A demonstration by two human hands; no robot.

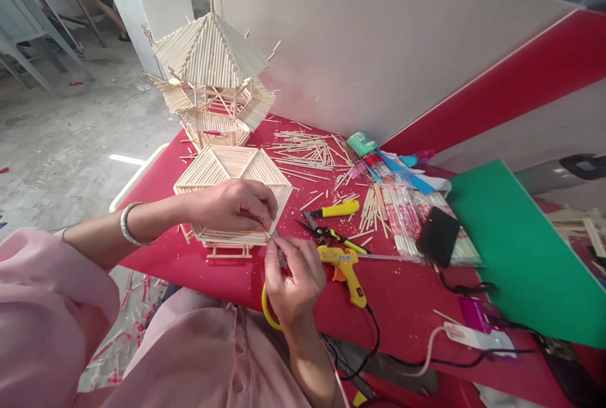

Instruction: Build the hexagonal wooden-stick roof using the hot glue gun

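My left hand [234, 206] rests on the near edge of a flat hexagonal roof made of wooden sticks [222, 171], its fingers curled and pinching at the roof's right corner. My right hand [293, 275] is closed just below that corner, fingertips pinched on a thin stick I can barely see; a yellow loop handle [267, 310] shows under the palm. Behind the hexagon stands a tall stick pavilion [213, 79] with a pitched roof.
On the red table [402, 294] lie a yellow glue gun [348, 269] with black cord, yellow-handled cutters [331, 222], loose sticks [303, 149], packets of sticks [407, 218], a black phone [438, 236], a green board [525, 250] and a white partition behind.
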